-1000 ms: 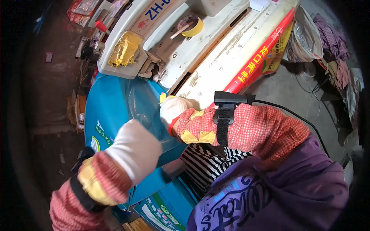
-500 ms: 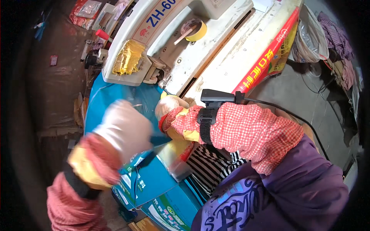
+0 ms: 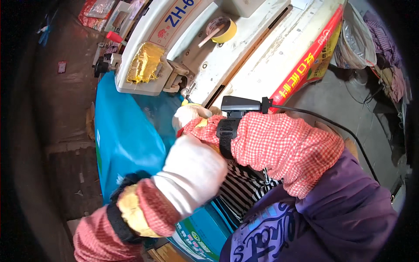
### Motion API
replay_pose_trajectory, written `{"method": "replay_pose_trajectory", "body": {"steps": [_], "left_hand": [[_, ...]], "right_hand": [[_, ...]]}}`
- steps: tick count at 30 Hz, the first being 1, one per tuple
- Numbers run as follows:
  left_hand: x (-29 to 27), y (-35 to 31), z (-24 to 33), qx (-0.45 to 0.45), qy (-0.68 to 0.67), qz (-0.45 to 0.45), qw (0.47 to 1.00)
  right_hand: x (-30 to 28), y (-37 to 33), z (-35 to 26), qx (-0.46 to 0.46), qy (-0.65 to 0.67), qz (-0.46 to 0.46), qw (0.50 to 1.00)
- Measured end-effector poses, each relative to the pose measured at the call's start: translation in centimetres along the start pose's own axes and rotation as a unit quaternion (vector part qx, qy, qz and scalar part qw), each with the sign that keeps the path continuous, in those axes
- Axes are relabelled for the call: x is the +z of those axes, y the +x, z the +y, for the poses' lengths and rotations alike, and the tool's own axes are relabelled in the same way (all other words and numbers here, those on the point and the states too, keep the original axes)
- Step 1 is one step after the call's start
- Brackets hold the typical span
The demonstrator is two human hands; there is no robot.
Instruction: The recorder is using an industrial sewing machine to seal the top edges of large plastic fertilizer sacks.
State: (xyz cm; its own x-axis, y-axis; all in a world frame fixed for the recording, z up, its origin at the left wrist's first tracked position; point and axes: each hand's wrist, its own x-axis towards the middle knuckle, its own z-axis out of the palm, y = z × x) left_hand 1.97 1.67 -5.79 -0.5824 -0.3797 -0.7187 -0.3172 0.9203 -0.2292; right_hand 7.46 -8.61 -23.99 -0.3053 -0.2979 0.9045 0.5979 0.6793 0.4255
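Observation:
A white industrial sewing machine (image 3: 131,65) stands ahead, a gold patch on its head end. The teal plastic bag (image 3: 122,135) runs from beneath that head down toward my lap. Close by the machine's foot, my right hand (image 3: 190,114), in a white glove, is closed at the bag's edge; its fingertips are partly hidden. Nearer to me, my left hand (image 3: 192,168), also white-gloved, is curled with its back toward the view, below the right wrist. Its fingers, and whatever they hold, are out of sight.
A roll of yellow tape (image 3: 224,30) lies on the machine bed. Red-and-yellow sheeting (image 3: 310,61) covers the table's right edge. A black cable (image 3: 323,115) trails from the device on my right wrist. A white sack (image 3: 355,43) and cloth lie at far right.
My left hand has swung right and toward me, from over the teal bag to below my right wrist. The bag now bulges on the left. My right hand has shifted slightly left.

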Motion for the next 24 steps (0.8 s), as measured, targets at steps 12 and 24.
{"method": "replay_pose_trajectory", "body": {"steps": [12,24], "left_hand": [[2.7,-0.1,4.0,0.019,-0.235,0.107,0.966],[-2.1,-6.6,-8.9,-0.031,0.043,0.118,0.992]], "right_hand": [[-0.6,1.2,-0.3,0.069,0.127,-0.049,0.988],[-2.7,-5.1,-4.6,0.293,-0.146,-0.081,0.941]]}}
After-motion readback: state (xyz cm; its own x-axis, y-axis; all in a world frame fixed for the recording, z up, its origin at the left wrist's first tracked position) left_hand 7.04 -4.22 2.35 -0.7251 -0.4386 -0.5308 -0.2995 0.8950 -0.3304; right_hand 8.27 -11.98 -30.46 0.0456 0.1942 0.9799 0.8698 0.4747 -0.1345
